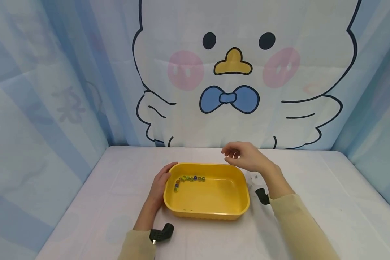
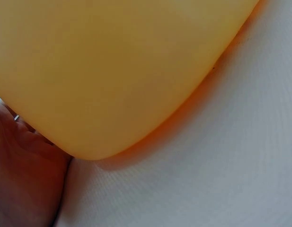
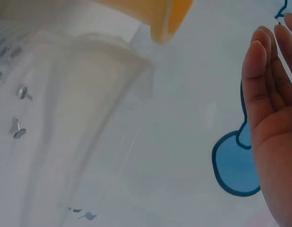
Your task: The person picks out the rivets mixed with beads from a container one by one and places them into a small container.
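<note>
A yellow plastic tray (image 1: 208, 202) stands on the table. Glass marbles (image 1: 195, 178), several with coloured swirls, lie in a bent row along its back left inside. My left hand (image 1: 158, 186) grips the tray's left side near the back corner. In the left wrist view the tray's wall (image 2: 112, 85) hides most of that hand's fingers. My right hand (image 1: 245, 156) hovers beyond the tray's back right corner, fingers loosely bent, holding nothing. The right wrist view shows that hand's palm (image 3: 273, 113) and, apart from it, a clear plastic thing (image 3: 89, 94) with small silver tack-like pieces (image 3: 22, 92).
The clear plastic thing (image 1: 255, 178) lies just right of the tray, below my right wrist. A white cloth (image 1: 94, 202) covers the table. Behind it hangs a curtain (image 1: 227, 122) with a cartoon bird, and blue-white curtains (image 1: 35, 108) flank both sides.
</note>
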Demonstrator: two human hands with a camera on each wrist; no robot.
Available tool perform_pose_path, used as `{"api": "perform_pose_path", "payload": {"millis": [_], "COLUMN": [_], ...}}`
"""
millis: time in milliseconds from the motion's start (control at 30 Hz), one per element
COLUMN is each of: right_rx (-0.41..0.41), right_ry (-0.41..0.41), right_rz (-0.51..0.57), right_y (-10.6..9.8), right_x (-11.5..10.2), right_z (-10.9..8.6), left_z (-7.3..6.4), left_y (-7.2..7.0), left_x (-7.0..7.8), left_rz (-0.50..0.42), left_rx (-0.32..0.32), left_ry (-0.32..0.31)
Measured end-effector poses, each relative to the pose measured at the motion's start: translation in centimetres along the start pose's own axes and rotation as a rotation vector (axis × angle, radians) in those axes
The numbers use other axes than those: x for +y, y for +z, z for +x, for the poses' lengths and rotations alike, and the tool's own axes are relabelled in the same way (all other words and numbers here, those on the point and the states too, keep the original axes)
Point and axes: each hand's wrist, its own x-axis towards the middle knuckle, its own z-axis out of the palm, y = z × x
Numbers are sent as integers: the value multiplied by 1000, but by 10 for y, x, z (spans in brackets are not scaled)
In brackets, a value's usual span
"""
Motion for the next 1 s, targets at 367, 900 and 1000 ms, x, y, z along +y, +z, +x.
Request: {"api": "perform_pose_path", "payload": {"millis": [367, 900, 1000], "right_rx": [-36, -101, -119], "right_ry": [-22, -27, -31], "right_rz": [18, 40, 42], "right_y": [8, 22, 26], "right_x": [-10, -26, -28], "right_z": [14, 35, 38], "left_z": [0, 0, 1], "left_y": [0, -1, -2], "left_x": [0, -1, -2], "left_rz": [-5, -5, -7], "left_rx": [0, 4, -8], "left_ry": [4, 2, 12]}}
